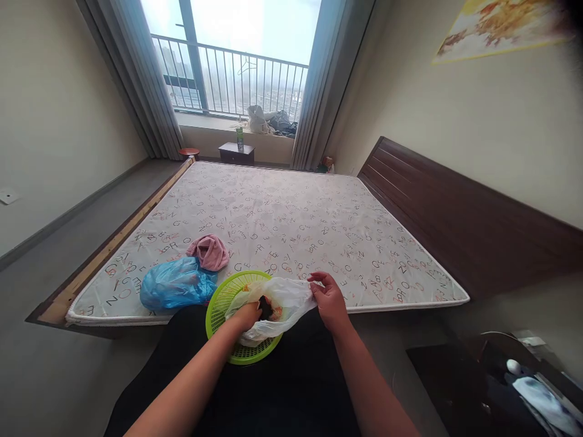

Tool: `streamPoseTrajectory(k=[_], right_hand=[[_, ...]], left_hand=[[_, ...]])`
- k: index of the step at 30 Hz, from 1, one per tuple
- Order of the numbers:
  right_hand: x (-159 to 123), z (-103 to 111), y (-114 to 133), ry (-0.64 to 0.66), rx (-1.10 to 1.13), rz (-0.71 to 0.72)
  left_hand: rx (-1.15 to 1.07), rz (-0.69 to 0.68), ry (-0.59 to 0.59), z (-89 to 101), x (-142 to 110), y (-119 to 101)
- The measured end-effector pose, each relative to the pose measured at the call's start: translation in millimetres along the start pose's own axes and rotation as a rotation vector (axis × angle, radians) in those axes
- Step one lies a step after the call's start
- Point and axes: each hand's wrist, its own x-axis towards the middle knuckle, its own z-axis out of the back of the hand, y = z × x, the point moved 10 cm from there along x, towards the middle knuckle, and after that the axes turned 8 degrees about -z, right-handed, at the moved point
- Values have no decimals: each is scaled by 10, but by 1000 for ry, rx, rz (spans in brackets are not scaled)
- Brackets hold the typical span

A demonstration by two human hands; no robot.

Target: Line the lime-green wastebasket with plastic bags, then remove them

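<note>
A white plastic bag (296, 297) lies over a green plastic basket (214, 303) resting at my lap. My right hand (328, 298) pinches the bag's right edge between thumb and fingers and stretches it sideways. Inside the bag's mouth, my left hand (246, 317) is closed, its fingertips hidden. Right beside those fingers a dark thing (264, 308) and some orange-brown bits show in the bag; I cannot tell what they are. Left of the basket, a filled blue plastic bag (175, 284) sits on the mattress, touching a crumpled pink cloth (210, 252).
A letter-printed mattress (282, 212) spreads ahead, with a dark wooden headboard (437, 212) at right. Beyond it stand a small nightstand (237, 153) bearing a green bottle (240, 138), and a red stool (188, 152). A dark table (464, 382) with items stands at lower right.
</note>
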Motion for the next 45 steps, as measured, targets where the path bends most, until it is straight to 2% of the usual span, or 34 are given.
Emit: streamPoseTrajectory(k=[2, 4, 6, 7, 9, 11, 13, 15, 17, 19, 21, 23, 25, 27, 29, 30, 32, 36, 38, 39, 41, 45], right_hand=[[-23, 145, 251, -73, -185, 106], [2, 327, 363, -162, -280, 167], [75, 511, 305, -228, -260, 146], [119, 585, 226, -245, -222, 112], [183, 683, 60, -273, -144, 50], [185, 701, -23, -305, -123, 40], [121, 652, 26, -353, -117, 91], [27, 530, 167, -366, -31, 171], [-34, 357, 315, -312, 150, 213], [-32, 179, 428, -218, 327, 185], [12, 83, 497, -154, 446, 123], [79, 104, 512, -143, 528, 64], [146, 185, 463, -161, 570, 11], [193, 201, 361, -137, 530, -59], [185, 136, 253, -86, 408, -115], [158, 80, 221, -59, 322, -119], [68, -79, 232, -3, 105, -67], [-181, -665, 406, 224, -344, 132], [-300, -973, 483, 357, -471, 227], [-347, -1097, 510, 411, -508, 263], [-397, -1260, 532, 471, -543, 295], [-397, -1338, 491, 485, -546, 297]], left_hand=[[-67, 1, 6, 159, 5, -82], [-233, -18, 31, 351, -28, -190], [-516, -29, 59, 574, -91, -304], [-693, -40, 37, 727, -121, -363], [-1045, -92, -116, 1131, -170, -458], [-1319, -174, -322, 1532, -228, -518], [-1465, -240, -457, 1776, -280, -597], [-1465, -259, -479, 1829, -302, -736], [-1370, -246, -435, 1753, -305, -910], [-1298, -236, -398, 1657, -307, -1052], [-1337, -241, -418, 1646, -313, -1095], [-1463, -238, -509, 1743, -321, -989], [-1584, -201, -641, 1884, -340, -763], [-1630, -158, -753, 2010, -375, -547], [-1602, -148, -772, 2073, -400, -475], [-1575, -150, -728, 2057, -396, -510], [-1503, -158, -535, 1906, -357, -715], [-1247, -213, 55, 1227, -327, -1368], [-1109, -229, 286, 859, -377, -1579], [-1062, -214, 355, 708, -398, -1618], [-1008, -144, 393, 506, -416, -1587], [-933, -54, 365, 376, -447, -1457]])
